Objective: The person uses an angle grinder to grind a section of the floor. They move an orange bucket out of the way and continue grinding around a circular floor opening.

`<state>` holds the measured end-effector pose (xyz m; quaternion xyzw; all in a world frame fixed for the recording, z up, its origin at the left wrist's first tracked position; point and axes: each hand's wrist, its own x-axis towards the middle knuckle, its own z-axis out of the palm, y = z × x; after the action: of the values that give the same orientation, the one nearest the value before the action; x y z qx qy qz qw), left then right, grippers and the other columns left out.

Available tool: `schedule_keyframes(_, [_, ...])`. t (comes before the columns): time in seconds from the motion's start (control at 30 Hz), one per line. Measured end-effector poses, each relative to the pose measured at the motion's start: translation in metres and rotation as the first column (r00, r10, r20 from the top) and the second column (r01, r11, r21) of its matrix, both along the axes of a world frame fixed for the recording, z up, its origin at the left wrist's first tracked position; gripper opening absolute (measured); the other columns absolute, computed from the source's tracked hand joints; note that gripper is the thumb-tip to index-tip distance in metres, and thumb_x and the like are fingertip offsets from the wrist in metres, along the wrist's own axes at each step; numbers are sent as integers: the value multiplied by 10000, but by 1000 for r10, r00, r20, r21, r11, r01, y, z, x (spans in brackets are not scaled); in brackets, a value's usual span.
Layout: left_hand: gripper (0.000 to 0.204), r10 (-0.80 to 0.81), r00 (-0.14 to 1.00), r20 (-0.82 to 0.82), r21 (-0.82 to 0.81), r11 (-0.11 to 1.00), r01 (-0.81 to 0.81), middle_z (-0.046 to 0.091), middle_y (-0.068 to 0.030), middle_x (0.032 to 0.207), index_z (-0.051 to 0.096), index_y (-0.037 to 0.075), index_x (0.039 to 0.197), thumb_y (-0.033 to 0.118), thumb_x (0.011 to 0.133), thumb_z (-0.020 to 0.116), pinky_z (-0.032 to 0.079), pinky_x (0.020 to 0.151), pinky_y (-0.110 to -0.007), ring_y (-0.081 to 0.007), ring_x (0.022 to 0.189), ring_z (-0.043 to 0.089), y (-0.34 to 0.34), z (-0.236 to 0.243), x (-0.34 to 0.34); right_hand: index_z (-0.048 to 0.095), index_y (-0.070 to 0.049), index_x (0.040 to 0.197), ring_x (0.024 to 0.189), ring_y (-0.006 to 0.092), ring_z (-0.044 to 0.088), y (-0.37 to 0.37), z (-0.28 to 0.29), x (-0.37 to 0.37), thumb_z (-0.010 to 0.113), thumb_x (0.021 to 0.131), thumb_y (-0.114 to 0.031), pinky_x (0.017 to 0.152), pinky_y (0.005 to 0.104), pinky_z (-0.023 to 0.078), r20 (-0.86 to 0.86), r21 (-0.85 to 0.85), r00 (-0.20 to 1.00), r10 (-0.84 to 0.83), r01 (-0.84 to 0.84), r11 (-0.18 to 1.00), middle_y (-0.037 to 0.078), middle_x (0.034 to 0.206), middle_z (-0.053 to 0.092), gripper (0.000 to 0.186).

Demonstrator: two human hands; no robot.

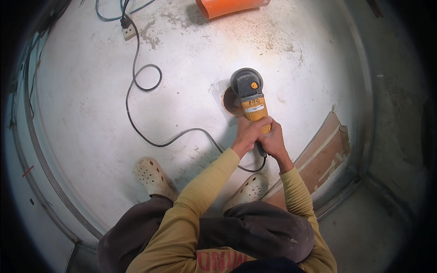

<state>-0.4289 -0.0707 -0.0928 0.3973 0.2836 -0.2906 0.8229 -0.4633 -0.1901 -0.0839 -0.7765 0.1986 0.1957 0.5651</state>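
Both my hands are wrapped round the yellow and black body of an angle grinder (255, 107). My left hand (250, 132) grips it from the left side, and my right hand (272, 139) closes round its rear part. The grinder's dark round disc (246, 73) lies at its far end, over the white floor. Partly under the grinder is a round hole (231, 102) with an orange-brown rim; the tool covers its right side. A black power cord (191, 129) leaves the grinder's rear and loops away to the left.
A socket block (129, 32) with the plug in it lies at the far left, beside a blue cable (105, 19). An orange pipe (232, 7) lies at the far edge. Torn brown cardboard (318, 154) rests on the right. My feet wear pale clogs (152, 175).
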Motion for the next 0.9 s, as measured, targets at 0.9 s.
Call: schedule_keyframes(0.9, [273,25,1000,8,36,999,-25,744,-126,995,707,-74,1062,62,849,808,595,730,-328,-185,840,738,2,2,-8,671,31,1190,990,172,687,7,16,0,866,786,-219,889,338,555,-34,-4,999,13,-13,1000,125,1086,745,513])
